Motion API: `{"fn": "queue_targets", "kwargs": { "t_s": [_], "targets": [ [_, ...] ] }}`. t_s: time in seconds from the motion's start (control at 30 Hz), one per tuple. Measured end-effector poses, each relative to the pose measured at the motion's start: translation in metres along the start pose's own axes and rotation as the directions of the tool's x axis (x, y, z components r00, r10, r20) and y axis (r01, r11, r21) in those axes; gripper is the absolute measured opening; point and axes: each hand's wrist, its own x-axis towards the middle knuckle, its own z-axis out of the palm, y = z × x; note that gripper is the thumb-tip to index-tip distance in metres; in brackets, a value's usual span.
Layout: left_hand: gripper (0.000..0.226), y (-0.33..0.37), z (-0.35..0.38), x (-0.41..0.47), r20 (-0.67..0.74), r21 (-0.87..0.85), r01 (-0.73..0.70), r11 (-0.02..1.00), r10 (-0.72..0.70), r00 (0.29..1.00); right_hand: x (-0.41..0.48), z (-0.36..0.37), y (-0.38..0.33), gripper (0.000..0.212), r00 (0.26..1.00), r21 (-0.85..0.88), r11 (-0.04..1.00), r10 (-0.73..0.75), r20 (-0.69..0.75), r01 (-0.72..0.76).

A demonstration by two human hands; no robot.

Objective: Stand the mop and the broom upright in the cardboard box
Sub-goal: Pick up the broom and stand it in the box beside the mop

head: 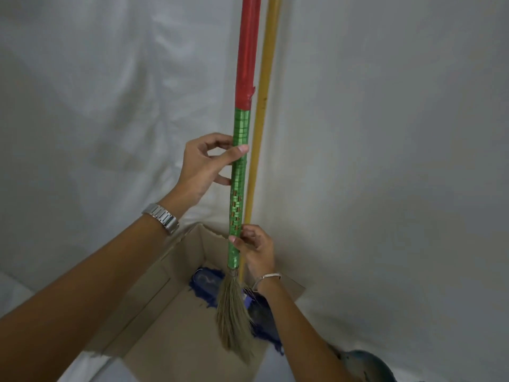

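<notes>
The broom [240,139] has a red upper handle, a green woven lower handle and straw bristles [232,318]. It stands nearly upright, bristles hanging inside the open cardboard box [154,299]. My left hand [205,165] grips the green part at mid-height. Lower down, just above the bristles, my right hand [254,248] pinches the handle. The mop's yellow pole [261,106] stands right behind the broom, with its blue head [206,282] lying in the box's far side.
White sheeting covers the wall [385,133] behind and the floor [344,326] around the box. A dark blue-green object [366,365] shows at the bottom right edge. The box's flaps are folded outward.
</notes>
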Motion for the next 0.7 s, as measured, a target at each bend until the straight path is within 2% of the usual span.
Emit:
{"fn": "queue_targets", "kwargs": {
  "t_s": [0.13, 0.4, 0.6, 0.7],
  "targets": [
    [0.008, -0.057, -0.051, 0.035, -0.038, 0.022, 0.057, 0.998, -0.056, 0.998, 0.043, 0.055, 0.037, 0.045, 0.997, -0.012, 0.997, 0.071, 0.01, -0.071],
    [0.011, -0.177, -0.118, 0.092, -0.107, -0.021, 0.153, 0.988, -0.155, 0.982, 0.131, 0.144, 0.119, 0.048, 0.982, -0.03, 0.986, 0.164, -0.091, -0.167],
    [0.011, -0.243, -0.14, 0.115, -0.04, -0.037, 0.199, 0.979, -0.2, 0.979, 0.168, 0.181, 0.162, 0.049, 0.957, -0.033, 0.976, 0.206, -0.206, -0.217],
    [0.013, -0.266, -0.152, 0.124, -0.044, -0.05, 0.202, 0.978, -0.204, 0.978, 0.183, 0.195, 0.173, 0.051, 0.951, -0.064, 0.969, 0.222, -0.215, -0.24]
  ]
}}
